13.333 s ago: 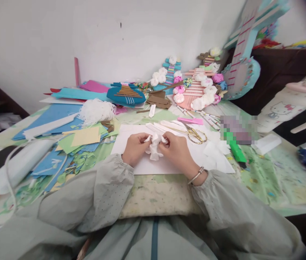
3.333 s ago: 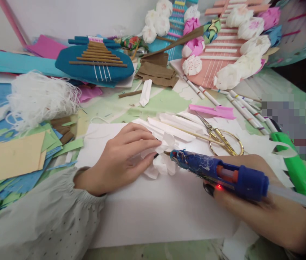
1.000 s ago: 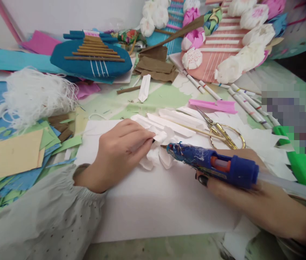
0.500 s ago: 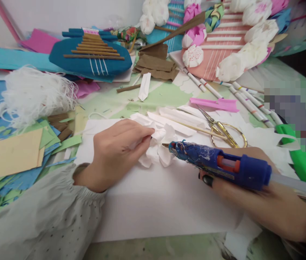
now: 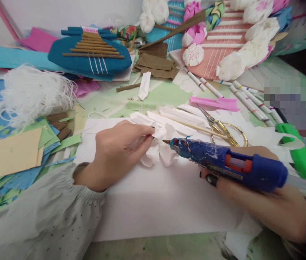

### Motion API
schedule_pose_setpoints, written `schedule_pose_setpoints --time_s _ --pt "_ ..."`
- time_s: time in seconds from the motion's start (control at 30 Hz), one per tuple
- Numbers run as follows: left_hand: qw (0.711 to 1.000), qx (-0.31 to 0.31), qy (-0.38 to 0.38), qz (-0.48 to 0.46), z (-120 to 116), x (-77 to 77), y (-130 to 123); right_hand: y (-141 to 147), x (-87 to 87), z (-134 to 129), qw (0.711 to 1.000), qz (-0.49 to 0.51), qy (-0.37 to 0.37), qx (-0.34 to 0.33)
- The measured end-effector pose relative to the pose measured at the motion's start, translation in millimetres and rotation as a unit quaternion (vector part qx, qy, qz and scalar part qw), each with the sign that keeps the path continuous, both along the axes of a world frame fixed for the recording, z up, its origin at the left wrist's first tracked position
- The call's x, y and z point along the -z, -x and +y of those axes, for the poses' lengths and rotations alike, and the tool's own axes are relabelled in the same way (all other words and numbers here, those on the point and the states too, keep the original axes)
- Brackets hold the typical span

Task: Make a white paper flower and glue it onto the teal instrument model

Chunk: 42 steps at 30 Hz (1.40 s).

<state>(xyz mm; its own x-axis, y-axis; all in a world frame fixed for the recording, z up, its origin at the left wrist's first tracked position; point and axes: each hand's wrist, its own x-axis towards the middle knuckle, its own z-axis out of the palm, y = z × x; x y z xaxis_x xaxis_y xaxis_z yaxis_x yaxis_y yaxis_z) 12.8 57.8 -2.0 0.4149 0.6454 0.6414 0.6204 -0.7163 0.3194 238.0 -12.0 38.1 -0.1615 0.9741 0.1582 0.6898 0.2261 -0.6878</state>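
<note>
1. While my left hand [image 5: 123, 155] pinched the petalled paper piece [image 5: 151, 155] over the white sheet [image 5: 169, 206], my right hand [image 5: 272, 213] gripped the glue gun [image 5: 209, 155], its nozzle [image 5: 166, 142] close by.
2. The piece looked partly gathered; folded strips [image 5: 169, 124] lay loose behind, and I couldn't tell what remained.

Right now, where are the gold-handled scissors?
In the head view, the scissors lie right of centre, beyond the right hand, just below the pink folded strip.
</note>
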Motion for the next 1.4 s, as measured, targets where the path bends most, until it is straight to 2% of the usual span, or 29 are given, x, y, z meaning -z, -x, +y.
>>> schedule_pose_setpoints --time_s 0.07,0.13,0.37,0.8,0.97,1.2,1.4 --pt "1.0 -0.013 -0.003 -0.001 0.2 0.1 -0.7 1.0 -0.1 0.3 0.999 0.01 0.005 -0.031" --pt "1.0 -0.01 -0.001 -0.002 0.3 0.0 -1.3 2.2 -0.4 0.4 0.999 0.016 -0.001 -0.034" --pt "0.997 0.072 0.012 0.003 1.1 0.9 1.1 2.2 -0.3 -1.9 0.999 0.034 0.018 -0.035" --pt "0.99 0.098 -0.077 0.062 4.9 3.8 5.5 -0.4 -0.2 1.8 0.998 0.019 0.02 -0.06" --pt "0.989 0.103 -0.086 0.06 5.4 4.8 5.7 -2.3 2.6 1.9 0.997 0.031 0.007 -0.071" --pt "0.984 0.11 -0.071 0.117 2.0 6.7 9.2 -1.4 3.4 1.1 0.997 0.034 0.011 -0.066" --pt "0.977 0.129 -0.09 0.144 2.2 8.3 13.4 -3.0 2.9 -0.3 0.997 0.033 0.005 -0.065"
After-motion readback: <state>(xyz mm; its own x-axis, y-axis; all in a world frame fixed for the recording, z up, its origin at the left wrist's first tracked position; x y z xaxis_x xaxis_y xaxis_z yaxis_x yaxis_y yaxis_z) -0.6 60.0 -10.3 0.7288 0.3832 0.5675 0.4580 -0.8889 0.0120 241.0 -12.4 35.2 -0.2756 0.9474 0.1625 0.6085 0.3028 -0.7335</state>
